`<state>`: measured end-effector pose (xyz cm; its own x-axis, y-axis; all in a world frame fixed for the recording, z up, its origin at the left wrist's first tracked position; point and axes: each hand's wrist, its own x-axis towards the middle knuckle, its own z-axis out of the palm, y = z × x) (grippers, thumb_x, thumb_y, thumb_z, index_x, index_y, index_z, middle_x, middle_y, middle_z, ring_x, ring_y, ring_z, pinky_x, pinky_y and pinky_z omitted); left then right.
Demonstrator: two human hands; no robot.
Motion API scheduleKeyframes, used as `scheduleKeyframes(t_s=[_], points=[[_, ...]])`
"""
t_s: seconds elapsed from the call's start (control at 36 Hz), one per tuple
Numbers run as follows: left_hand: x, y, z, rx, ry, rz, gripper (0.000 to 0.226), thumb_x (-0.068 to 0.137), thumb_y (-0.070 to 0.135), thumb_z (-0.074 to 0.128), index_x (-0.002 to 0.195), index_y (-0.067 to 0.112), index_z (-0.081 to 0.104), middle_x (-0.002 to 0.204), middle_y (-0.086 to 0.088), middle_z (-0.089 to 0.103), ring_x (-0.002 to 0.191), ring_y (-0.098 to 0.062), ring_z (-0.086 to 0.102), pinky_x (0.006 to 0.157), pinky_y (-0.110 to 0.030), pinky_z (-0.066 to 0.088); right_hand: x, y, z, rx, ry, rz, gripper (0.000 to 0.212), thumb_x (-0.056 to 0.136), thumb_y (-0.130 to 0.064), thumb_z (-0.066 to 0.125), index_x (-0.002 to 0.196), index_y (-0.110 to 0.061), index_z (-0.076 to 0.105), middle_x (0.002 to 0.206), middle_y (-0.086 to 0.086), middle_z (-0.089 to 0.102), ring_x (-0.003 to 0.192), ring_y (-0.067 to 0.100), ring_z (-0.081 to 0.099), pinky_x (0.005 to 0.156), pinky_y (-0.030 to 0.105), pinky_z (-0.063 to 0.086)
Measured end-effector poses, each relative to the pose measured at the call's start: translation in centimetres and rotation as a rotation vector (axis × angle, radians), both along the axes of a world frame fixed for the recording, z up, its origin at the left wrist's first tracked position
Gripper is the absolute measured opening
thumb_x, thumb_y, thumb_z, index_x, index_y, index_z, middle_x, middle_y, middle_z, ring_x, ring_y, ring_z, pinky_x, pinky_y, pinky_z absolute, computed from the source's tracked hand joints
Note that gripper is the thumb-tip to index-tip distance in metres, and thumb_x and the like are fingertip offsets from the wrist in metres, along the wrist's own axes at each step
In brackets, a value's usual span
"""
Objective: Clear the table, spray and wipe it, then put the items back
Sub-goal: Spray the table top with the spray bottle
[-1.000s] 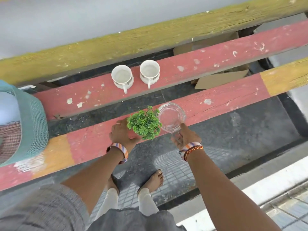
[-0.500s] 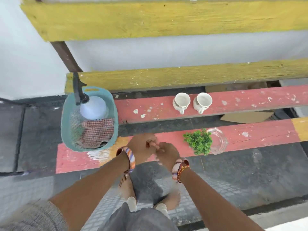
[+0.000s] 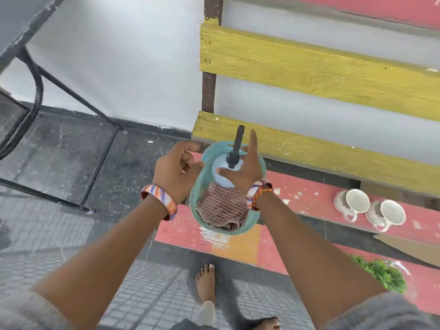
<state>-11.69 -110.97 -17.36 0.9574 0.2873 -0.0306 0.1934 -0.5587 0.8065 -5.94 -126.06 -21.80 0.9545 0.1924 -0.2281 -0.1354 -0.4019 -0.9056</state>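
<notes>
A teal mesh basket stands on the left end of the red slatted table. In it are a white spray bottle with a black nozzle and a checked cloth. My right hand hovers over the bottle with fingers spread, its thumb lying across the bottle's shoulder. My left hand is loosely curled beside the basket's left rim and holds nothing. Two white cups stand to the right. A green plant and a blurred glass bowl sit on the near plank.
Yellow planks rise behind the table against a white wall. A black metal frame stands on the dark floor at the left. My bare feet are on grey tiles below. A piece of cardboard lies under the slats.
I have turned left from the plant and glass bowl. Both hands rose from the near plank to the basket, and the right hand spread out over the spray bottle.
</notes>
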Motion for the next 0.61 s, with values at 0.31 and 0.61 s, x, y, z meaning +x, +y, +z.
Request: scheduleKeyframes(t_s=[0.31,0.61], points=[[1.2,2.8,-1.0,-0.059,0.01,-0.077,0.038,0.083,0.011,0.063,0.12,0.008,0.052,0.078,0.002,0.06,0.065,-0.007,0.054,0.074,-0.027,0.049,1.3,0.4,-2.4,-0.177,-0.127,-0.115,0.072,0.077,-0.004,0.066,0.142,-0.01,0.035,0.088,0.005,0.059,0.079,0.019,0.055,0.068,0.024,0.041],[-0.1,6.7,1.7,-0.074,-0.061,-0.171,0.036,0.086,0.006,0.058,0.121,0.009,0.051,0.073,0.013,0.057,0.065,-0.001,0.054,0.059,-0.009,0.041,-2.8,2.5,7.1,0.004,-0.425,-0.448,0.062,0.076,-0.004,0.072,0.131,-0.013,0.046,0.09,-0.01,0.055,0.076,0.003,0.055,0.073,0.018,0.041]])
